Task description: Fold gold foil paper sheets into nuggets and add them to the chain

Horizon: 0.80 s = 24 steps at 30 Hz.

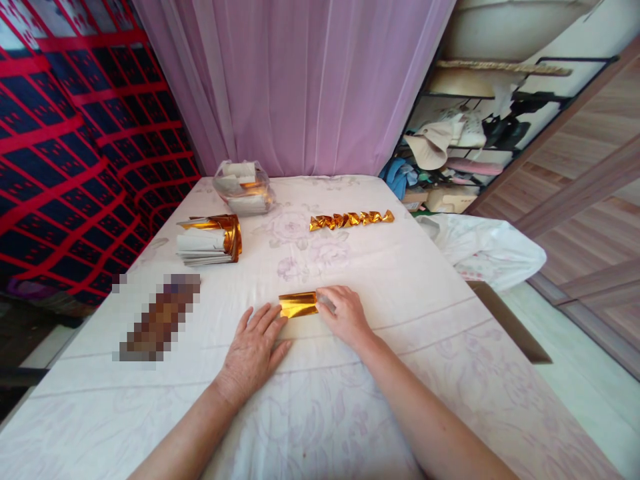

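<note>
A folded strip of shiny gold foil paper [299, 305] lies crosswise on the cloth-covered table. My left hand [255, 347] rests flat with its fingers spread, the fingertips touching the strip's left end. At the other end, the fingers and thumb of my right hand [345, 315] are bent and closed on the paper's edge. Farther back lies a row of folded gold foil pieces [351, 219], set side by side. Left of them, a stack of foil-faced paper sheets [210, 240] shows its pale backs and gold edges.
Behind the stack sits a clear plastic bag [244, 188] of more paper. A blurred-out item [163, 317] lies at the left of the table [425, 287]. A purple curtain [300, 87] hangs beyond it. Shelves [460, 127] and a white plastic bag [485, 247] are on the right.
</note>
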Each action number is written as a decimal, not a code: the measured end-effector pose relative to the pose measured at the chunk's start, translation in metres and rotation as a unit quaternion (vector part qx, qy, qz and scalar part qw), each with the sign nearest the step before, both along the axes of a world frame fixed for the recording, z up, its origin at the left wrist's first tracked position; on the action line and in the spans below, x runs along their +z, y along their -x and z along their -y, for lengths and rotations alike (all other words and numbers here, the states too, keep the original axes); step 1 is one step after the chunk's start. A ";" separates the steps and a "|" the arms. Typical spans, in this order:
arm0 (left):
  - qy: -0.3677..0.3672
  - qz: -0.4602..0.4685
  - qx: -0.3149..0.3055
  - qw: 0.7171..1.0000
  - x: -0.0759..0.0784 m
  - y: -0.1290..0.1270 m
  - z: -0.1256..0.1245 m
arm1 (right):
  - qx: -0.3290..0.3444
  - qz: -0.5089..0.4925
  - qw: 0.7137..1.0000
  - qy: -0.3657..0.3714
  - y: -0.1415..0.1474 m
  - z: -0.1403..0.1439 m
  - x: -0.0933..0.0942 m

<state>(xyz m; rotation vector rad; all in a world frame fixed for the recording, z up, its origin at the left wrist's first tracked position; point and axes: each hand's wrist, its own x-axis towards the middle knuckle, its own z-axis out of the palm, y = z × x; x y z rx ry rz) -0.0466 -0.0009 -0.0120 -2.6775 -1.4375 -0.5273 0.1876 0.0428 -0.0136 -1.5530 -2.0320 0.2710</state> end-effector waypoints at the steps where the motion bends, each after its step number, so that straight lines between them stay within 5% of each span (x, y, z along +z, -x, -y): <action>1: 0.002 0.005 -0.002 1.000 0.000 0.000 0.000 | 0.003 -0.003 1.000 -0.002 0.000 0.000 -0.001; 24: 0.018 0.024 -0.009 1.000 0.001 0.002 -0.001 | 0.065 -0.061 0.996 -0.015 -0.003 0.008 -0.001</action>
